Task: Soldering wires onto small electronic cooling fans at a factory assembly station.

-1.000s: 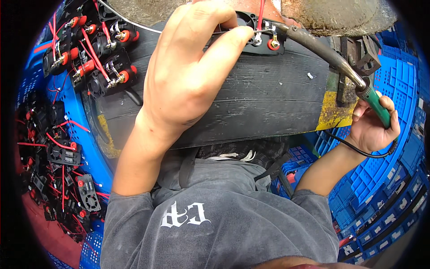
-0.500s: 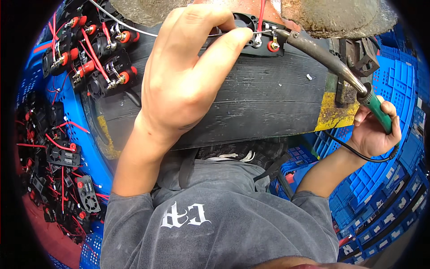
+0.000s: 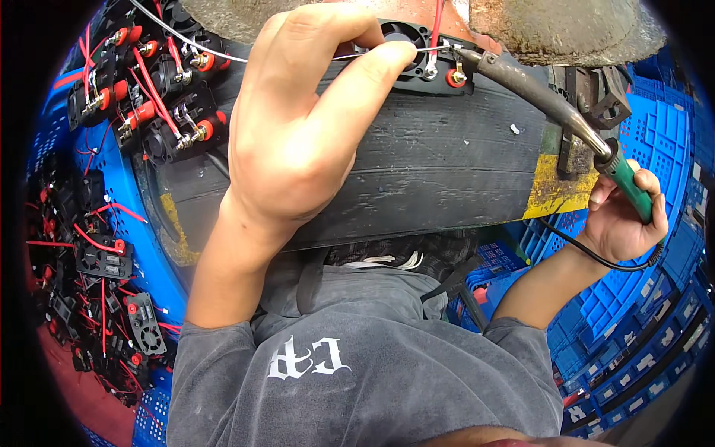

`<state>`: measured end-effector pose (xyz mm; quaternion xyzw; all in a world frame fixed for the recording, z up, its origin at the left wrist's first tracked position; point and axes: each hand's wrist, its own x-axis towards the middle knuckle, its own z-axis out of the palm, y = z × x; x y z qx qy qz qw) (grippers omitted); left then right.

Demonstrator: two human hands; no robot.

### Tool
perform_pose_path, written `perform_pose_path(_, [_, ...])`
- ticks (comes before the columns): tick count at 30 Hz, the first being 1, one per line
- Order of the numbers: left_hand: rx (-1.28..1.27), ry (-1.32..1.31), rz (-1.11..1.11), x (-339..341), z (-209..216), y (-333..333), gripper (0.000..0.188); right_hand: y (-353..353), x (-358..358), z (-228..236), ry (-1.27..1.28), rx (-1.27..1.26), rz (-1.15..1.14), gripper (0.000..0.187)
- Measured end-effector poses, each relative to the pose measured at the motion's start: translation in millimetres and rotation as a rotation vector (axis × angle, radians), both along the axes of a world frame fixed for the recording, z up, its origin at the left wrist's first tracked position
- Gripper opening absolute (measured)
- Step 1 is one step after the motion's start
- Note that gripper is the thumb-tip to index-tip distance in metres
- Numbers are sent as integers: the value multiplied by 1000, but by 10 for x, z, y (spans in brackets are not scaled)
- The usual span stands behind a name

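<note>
My right hand grips the green handle of a soldering iron. The iron's tip rests at a metal terminal on a black panel with a fan, near the bench's far side. Between the thumb and fingers of my left hand is a thin strand of solder wire. Its end reaches the iron's tip. A red wire runs up from a terminal of the panel, beside a red round connector. My left hand hides part of the panel's left side.
Several similar fan panels with red wires lie at the bench's left. A blue crate below holds many more. The dark bench top has yellow-marked corners. A metal bracket and a blue crate are at the right.
My left hand has shifted slightly left with the solder wire, showing more of the panel's fan. The soldering iron stays almost still at the terminal.
</note>
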<state>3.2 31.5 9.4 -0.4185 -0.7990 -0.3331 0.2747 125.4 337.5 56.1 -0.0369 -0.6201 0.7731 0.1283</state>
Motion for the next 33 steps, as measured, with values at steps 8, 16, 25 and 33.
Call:
perform_pose_path(8, [-14, -130, 50, 128, 185, 43, 39, 28, -58, -15, -11, -2, -21, 50])
perform_pose_path(16, [28, 83, -38, -46, -54, -50, 37, 45, -47, -71, -18, -34, -67, 49])
perform_pose_path(25, [-8, 90, -61, -56, 70, -28, 34, 125, -31, -169, -65, -79, -119, 43])
perform_pose_path(33, [35, 102, -31, -71, 23, -43, 30, 149, 42, -179, -52, -115, -170, 42])
